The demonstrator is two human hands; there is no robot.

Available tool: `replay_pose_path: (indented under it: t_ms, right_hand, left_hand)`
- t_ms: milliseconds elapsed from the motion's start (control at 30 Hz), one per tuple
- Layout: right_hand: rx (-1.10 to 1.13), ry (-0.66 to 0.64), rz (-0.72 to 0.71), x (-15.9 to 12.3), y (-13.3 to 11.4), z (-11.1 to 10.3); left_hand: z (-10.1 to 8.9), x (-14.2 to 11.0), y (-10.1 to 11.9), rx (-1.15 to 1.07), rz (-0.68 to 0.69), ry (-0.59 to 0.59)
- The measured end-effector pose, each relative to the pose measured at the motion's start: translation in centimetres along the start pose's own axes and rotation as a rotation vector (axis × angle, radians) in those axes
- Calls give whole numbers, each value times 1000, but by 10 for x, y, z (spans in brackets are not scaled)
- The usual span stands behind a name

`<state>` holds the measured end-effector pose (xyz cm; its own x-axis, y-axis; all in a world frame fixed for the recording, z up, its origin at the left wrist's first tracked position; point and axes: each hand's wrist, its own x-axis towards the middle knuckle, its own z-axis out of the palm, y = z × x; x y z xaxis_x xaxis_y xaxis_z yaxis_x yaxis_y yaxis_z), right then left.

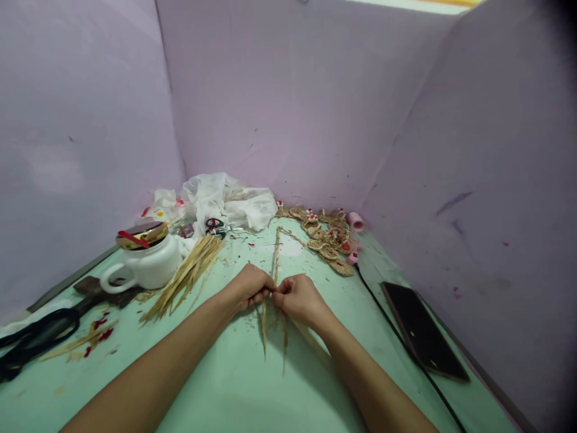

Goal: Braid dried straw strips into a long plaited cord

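My left hand (252, 285) and my right hand (300, 297) meet over the middle of the table, fingers pinched on a thin braided straw cord (276, 258). From the pinch the cord runs away from me, bends near the back and slants right toward a heap of woven straw pieces (331, 240). Loose strand ends (285, 340) hang below my fingers toward me. The exact crossing of the strands is hidden by my fingertips. Left of my hands lies a bundle of dry straw strips (187, 276).
At left stand a white mug (155, 264) with a gold lid and dark-handled large scissors (40, 337). Small scissors (215, 225) lie by a crumpled white plastic bag (229, 201). A pink hair dryer or similar tool (354, 252) trails a black cable beside a dark phone (424, 331).
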<state>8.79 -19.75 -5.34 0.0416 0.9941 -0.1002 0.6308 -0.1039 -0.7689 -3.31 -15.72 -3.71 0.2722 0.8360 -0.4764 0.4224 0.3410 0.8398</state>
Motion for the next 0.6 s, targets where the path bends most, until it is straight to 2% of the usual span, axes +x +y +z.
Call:
replay_pose_path:
  t_ms: [67, 167, 300, 333, 433, 500, 600]
  right_hand:
    - [16, 5, -31, 0, 1, 1]
    - [83, -79, -30, 4, 5, -5]
    - [354, 7, 85, 10, 3, -15]
    - [451, -4, 133, 9, 0, -15]
    - [655, -182, 232, 5, -9, -12]
    - [631, -199, 232, 2, -11, -8]
    - [486, -118, 189, 3, -6, -6]
  left_hand:
    - [-4, 3, -3, -13, 53, -58]
    - [-8, 7, -6, -10, 89, -116]
    - [-10, 6, -5, -36, 119, -163]
    - [-10, 5, -4, -43, 124, -173]
    - [-8, 4, -4, -50, 127, -179]
    - [-7, 3, -5, -36, 137, -164]
    - [-6, 2, -4, 31, 173, -153]
